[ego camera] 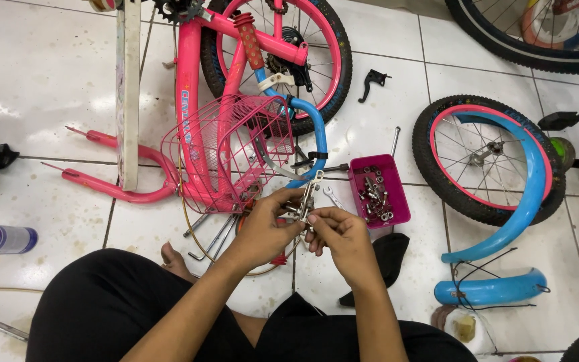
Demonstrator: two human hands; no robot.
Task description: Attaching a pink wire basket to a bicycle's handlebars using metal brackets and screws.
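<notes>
Beside the pink tray (398,201) and basket (229,151), both hands' grips pinch a brake caliper (305,201).

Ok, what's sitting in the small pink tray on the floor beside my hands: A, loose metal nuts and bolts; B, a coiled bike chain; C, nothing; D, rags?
A: the pink tray holds a heap of small silvery nuts and bolts.

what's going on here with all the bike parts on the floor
A person sits on the tiled floor, both hands working a small metal brake part: left hand grips it, right hand pinches its lower end. A pink bike frame with a wire basket lies ahead, beside a pink tray of bolts and a loose wheel.
</notes>
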